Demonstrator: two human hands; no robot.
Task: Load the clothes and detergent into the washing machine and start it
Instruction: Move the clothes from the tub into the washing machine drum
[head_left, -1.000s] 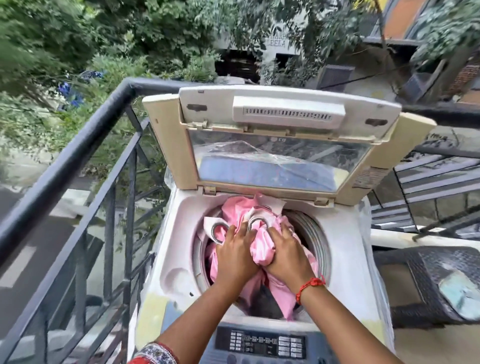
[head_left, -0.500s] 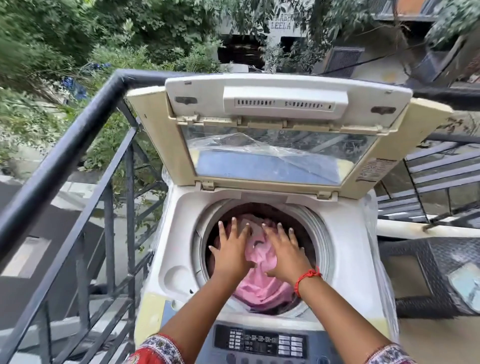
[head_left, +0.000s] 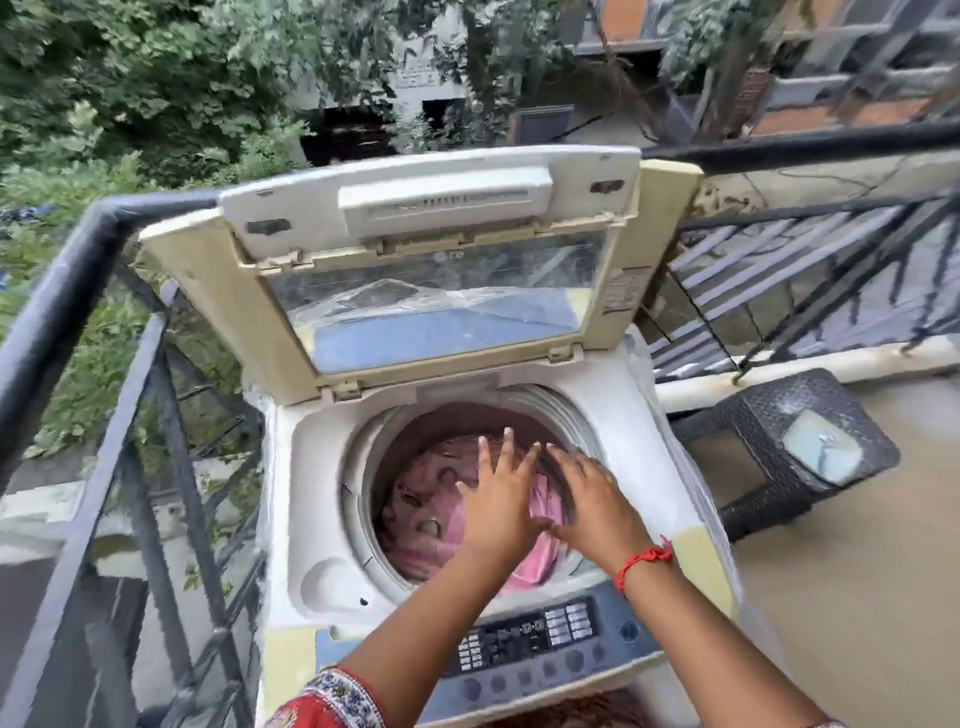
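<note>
A white top-loading washing machine stands on a balcony with its lid raised upright. Pink cloth lies low inside the round drum. My left hand and my right hand hover over the drum opening, side by side, fingers spread flat and holding nothing. The right wrist wears a red thread. The control panel with its buttons runs along the machine's near edge. No detergent is visible.
A black metal railing runs along the left and behind the machine. A dark wicker stool with a pale packet on it stands on the floor to the right. Trees and buildings lie beyond.
One second ago both hands gripped the bunched pink cloth at the drum's rim. They pushed it down into the drum and let go; now they are open above it. The camera has tilted.
</note>
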